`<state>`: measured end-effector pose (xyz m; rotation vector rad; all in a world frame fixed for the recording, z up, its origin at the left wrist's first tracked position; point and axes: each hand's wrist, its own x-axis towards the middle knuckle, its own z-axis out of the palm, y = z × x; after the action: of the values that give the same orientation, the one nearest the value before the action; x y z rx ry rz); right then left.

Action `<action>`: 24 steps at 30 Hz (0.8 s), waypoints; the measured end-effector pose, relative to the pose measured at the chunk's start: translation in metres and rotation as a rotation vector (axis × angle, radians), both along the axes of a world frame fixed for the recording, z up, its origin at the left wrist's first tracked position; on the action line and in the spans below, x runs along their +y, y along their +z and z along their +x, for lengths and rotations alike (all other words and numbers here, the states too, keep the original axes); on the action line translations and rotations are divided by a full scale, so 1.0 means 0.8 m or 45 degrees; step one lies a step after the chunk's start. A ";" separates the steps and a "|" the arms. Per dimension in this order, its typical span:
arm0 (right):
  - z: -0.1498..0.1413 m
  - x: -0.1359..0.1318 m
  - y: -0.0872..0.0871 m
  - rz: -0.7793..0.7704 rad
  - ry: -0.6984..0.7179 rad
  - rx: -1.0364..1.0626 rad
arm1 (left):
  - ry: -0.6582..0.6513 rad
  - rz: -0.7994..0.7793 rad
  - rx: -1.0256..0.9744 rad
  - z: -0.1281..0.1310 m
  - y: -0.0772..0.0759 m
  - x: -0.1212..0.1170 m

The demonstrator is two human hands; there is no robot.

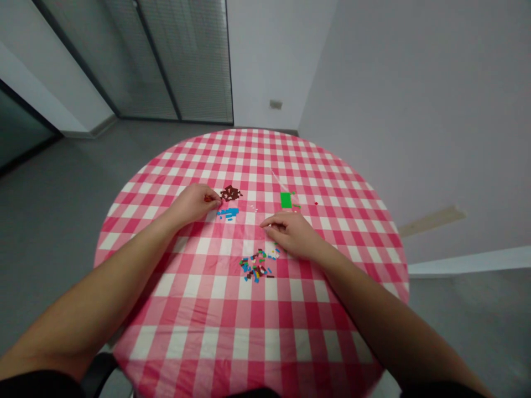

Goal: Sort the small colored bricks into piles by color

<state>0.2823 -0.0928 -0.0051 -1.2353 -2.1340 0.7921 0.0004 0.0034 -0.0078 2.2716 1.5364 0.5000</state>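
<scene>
My left hand (194,202) rests on the round table (215,331) with its fingers curled in a pinch right beside a small heap of dark brown pieces (230,193). What the pinch holds is too small to name. A little group of blue pieces (228,213) lies just below that heap. My right hand (292,232) lies palm down with the fingers bent and pressed together, its tips near a mixed pile of tiny coloured pieces (257,266). A green group (287,200) sits beyond the right hand.
A pink and white checked cloth covers the table. A lone red piece (316,203) lies to the right of the green group, and a few white specks (253,208) sit between the hands. Grey floor, a white wall and blinds surround the table.
</scene>
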 end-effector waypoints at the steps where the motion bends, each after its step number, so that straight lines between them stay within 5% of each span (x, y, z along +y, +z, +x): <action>1: 0.000 -0.001 0.000 0.015 0.047 -0.043 | 0.006 -0.004 0.021 0.001 -0.001 0.000; 11: -0.003 -0.006 0.004 -0.039 0.439 -0.302 | -0.068 0.160 0.080 0.002 -0.011 0.003; 24: -0.005 -0.008 0.007 -0.119 0.433 -0.340 | -0.005 0.254 0.095 0.013 -0.012 0.001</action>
<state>0.2780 -0.0993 0.0004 -1.0875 -2.5967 0.9192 0.0112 0.0044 -0.0175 2.4679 1.5801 0.5978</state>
